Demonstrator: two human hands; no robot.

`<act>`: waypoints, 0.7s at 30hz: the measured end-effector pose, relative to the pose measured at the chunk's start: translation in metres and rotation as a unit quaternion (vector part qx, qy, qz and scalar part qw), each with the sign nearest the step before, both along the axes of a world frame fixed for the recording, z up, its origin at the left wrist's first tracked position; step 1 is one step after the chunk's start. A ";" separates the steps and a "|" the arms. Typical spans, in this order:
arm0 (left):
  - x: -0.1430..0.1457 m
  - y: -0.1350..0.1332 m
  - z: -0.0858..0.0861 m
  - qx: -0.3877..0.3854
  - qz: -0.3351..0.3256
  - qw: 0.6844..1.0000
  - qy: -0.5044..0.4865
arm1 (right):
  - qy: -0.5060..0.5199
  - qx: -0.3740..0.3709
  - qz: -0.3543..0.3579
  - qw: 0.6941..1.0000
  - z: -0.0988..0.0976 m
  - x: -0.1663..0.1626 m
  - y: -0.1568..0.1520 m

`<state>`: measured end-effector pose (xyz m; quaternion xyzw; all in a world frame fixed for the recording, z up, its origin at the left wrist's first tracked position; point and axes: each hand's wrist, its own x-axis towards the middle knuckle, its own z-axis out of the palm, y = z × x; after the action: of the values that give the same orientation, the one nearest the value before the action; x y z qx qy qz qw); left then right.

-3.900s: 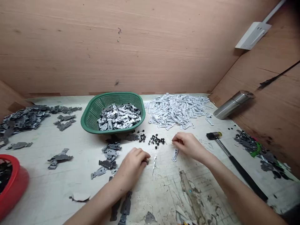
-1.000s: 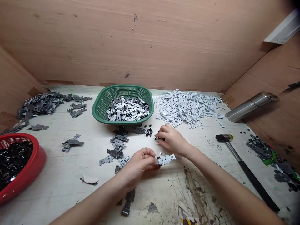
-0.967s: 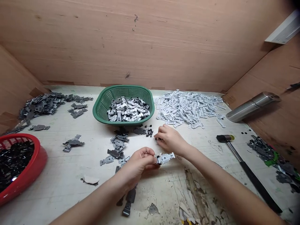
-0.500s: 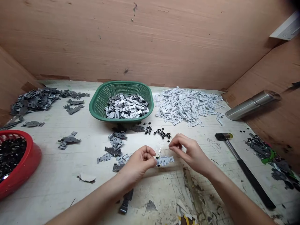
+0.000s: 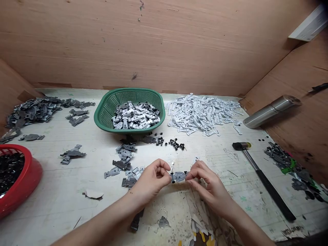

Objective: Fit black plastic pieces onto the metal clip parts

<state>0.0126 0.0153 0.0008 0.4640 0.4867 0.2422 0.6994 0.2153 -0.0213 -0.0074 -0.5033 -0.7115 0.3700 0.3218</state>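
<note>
My left hand [image 5: 151, 179] pinches the left end of a small grey metal bracket [image 5: 178, 176] just above the table. My right hand [image 5: 208, 184] pinches the bracket's right end, fingers closed on it. A little heap of tiny black parts [image 5: 176, 144] lies on the table beyond the bracket. Several loose grey brackets [image 5: 125, 160] lie to the left of my left hand. A single white strip [image 5: 195, 159] rests near my right fingers.
A green basket [image 5: 102, 114] of assembled pieces stands at the back centre, a pile of white strips [image 5: 202, 114] to its right. Dark grey brackets [image 5: 36, 111] are heaped far left. A red basket [image 5: 23, 181], a hammer [image 5: 261, 176] and a steel flask [image 5: 271, 107] flank the table.
My right hand left the black parts and came back to grip the right end of the bracket held by my left hand. The left hand has stayed in place.
</note>
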 end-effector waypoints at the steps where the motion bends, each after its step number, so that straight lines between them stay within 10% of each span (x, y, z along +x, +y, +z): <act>1: 0.001 0.000 0.001 -0.002 0.000 1.000 -0.001 | 0.010 -0.011 -0.003 1.000 0.000 0.000 -0.001; 14: 0.001 0.000 0.007 0.001 -0.021 1.000 0.011 | 0.187 -0.295 -0.093 0.933 0.003 0.002 0.004; 21: 0.002 0.000 0.009 0.000 -0.072 0.996 0.048 | 0.218 -0.314 -0.091 0.919 -0.002 0.001 -0.001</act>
<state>0.0142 0.0153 0.0096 0.5089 0.4847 0.1685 0.6911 0.2163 -0.0219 -0.0093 -0.5476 -0.4221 0.6445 0.3264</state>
